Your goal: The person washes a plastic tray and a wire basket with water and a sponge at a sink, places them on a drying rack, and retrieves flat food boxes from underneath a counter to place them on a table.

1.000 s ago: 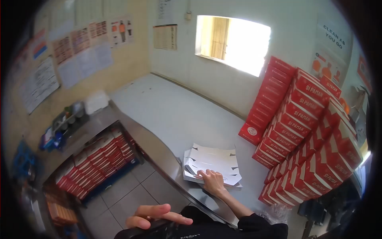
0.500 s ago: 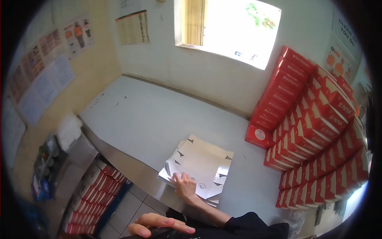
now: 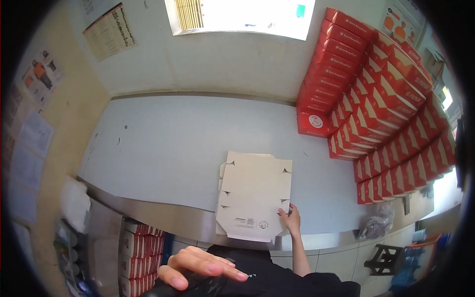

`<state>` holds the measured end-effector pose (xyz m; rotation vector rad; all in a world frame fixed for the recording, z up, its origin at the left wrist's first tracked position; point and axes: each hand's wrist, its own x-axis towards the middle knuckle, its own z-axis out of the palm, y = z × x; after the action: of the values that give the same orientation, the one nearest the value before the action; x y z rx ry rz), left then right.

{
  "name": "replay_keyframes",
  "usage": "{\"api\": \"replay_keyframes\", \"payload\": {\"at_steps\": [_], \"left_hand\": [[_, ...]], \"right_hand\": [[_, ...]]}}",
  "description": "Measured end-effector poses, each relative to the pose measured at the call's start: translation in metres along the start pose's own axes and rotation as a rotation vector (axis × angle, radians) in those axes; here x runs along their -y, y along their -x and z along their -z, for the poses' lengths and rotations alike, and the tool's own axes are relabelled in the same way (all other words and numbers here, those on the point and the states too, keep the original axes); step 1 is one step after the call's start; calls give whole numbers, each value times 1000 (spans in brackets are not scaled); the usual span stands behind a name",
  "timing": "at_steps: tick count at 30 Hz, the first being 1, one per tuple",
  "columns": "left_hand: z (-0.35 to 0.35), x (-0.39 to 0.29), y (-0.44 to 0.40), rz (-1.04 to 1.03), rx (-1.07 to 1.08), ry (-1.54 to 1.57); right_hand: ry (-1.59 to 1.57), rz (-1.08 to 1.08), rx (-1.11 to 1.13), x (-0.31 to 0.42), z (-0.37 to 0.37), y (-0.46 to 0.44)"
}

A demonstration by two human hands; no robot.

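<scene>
A stack of flat, unfolded cardboard box blanks [image 3: 255, 193] lies near the table's front edge, pale side up. Slots run along both sides of the top blank, and small dark print marks its near end. At the stack's right edge my right hand [image 3: 292, 220] grips the cardboard, thumb on top and the other fingers at or beneath the edge. How many sheets it holds cannot be seen. Close to the camera, my left hand [image 3: 200, 266] is held in front of my dark clothing, fingers stretched out and apart, with nothing visible in them.
Folded red boxes [image 3: 381, 99] stand in tall stacks along the table's right side. More red-and-white boxes [image 3: 141, 257] fill a shelf below left. A clear plastic bag [image 3: 377, 222] lies at the right front corner; a dark stool [image 3: 385, 260] stands on the floor.
My right hand has gone from the stack's near left corner to its right edge. The blanks now lie straighter and more evenly stacked. The view has turned; my left hand stays in the foreground.
</scene>
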<state>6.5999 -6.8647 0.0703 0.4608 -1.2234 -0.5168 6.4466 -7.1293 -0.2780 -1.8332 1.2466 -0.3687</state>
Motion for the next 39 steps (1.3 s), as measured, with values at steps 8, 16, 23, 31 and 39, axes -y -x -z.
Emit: {"api": "replay_keyframes", "payload": {"at_steps": [8,16,23,31,39], "left_hand": [[9,-20,21,-19,50,75],[-8,-25,25,-88,-80,289],[-22,-4,12,10,-223,433],[-59,107,-5,286,232,866],[-257,232,-47,428,487,1180]], "right_hand": [[222,28,-143,39,-4,14],[-2,98,-482,16,-5,60],[-78,-142,-719,-21,17,111],[133,-440,-880,-137,73,218],[227,-685,-293,-296,89,402]]}}
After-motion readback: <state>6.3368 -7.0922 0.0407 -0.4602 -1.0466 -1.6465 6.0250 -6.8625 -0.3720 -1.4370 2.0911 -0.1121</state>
